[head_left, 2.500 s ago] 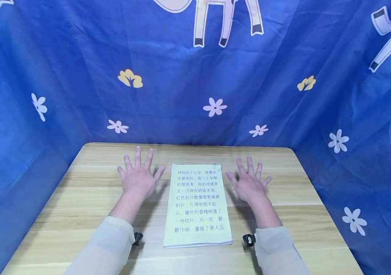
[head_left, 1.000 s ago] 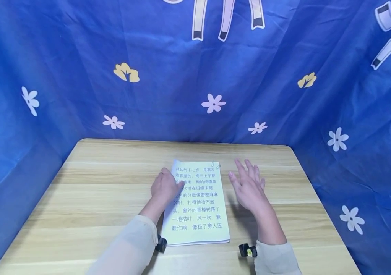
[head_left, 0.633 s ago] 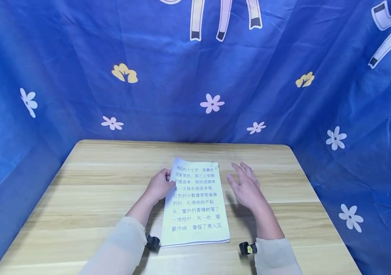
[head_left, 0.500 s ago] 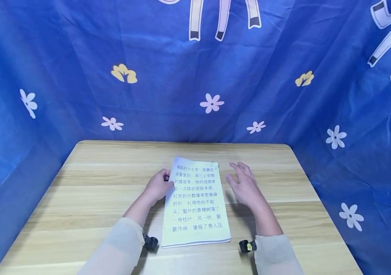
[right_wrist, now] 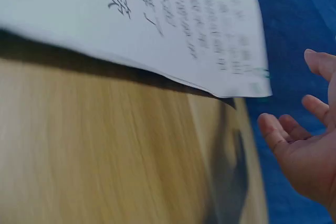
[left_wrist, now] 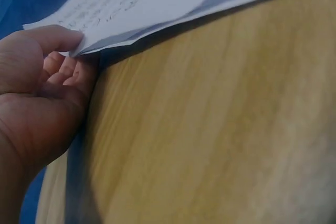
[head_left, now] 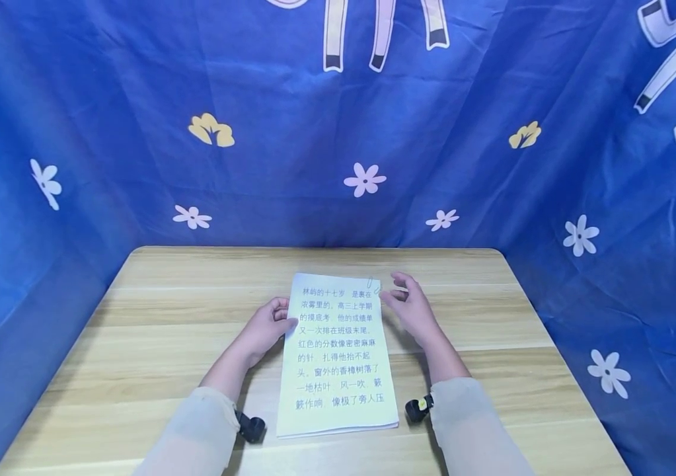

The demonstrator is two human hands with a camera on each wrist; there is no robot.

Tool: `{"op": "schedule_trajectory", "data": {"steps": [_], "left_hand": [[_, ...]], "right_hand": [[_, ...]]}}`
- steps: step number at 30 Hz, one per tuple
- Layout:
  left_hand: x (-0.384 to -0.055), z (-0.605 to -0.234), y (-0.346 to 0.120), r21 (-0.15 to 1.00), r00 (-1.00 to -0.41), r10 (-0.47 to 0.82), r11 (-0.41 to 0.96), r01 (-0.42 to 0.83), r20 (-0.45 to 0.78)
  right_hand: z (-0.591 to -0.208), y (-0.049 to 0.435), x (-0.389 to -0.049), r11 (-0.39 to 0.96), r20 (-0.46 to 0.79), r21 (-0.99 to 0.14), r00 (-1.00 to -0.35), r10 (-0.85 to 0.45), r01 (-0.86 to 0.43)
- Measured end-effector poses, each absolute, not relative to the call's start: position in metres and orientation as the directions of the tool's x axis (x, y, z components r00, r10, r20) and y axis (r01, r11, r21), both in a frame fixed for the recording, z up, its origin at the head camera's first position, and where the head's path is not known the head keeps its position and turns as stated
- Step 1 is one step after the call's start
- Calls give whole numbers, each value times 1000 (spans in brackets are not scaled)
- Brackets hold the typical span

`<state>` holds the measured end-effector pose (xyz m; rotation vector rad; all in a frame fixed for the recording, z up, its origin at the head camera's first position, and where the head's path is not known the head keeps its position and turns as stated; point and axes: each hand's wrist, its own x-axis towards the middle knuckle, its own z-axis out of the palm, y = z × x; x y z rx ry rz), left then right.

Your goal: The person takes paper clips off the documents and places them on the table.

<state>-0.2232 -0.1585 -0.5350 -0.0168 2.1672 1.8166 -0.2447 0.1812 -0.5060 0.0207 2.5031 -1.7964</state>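
A stack of printed paper sheets [head_left: 340,350] with large Chinese characters lies over the middle of the table, its far end raised. My left hand [head_left: 265,325] pinches its left edge, thumb on top and fingers beneath, as the left wrist view also shows at the lifted paper edge [left_wrist: 113,39]. Small wire paper clips [head_left: 370,282] sit at the far right corner. Close by that corner is my right hand [head_left: 412,309], fingers spread and slightly bent. In the right wrist view this hand [right_wrist: 310,153] is apart from the sheets [right_wrist: 131,40], with nothing in its fingers.
The wood-grain table [head_left: 183,330] has rounded far corners. Blue patterned cloth [head_left: 290,132] hangs behind it and on both sides. A black wrist camera [head_left: 251,428] is strapped at the left sleeve, another camera [head_left: 417,408] at the right one.
Both hands lay spread beside the stack at first. My left hand moved in and took its left edge, and the far end rose. My right hand came left toward the clipped corner.
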Motion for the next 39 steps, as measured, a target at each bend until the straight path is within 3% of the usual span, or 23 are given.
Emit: {"op": "schedule_trajectory", "data": {"steps": [11,21,39], "left_hand": [[-220,-540,-166,971,-943,245,136,-195,-223],[-217,-540,-163,971,-950,217,126,-202,-225],[-215,-543,-162,975,-954,212,120,-189,-211]], "right_hand": [[-528,160,-263,178,-164,-966,-977,136,187],[-533,151,-261,76,-86,-992,-971,221,105],[-529,156,-261,102,-38,-993,-965,259,67]]}}
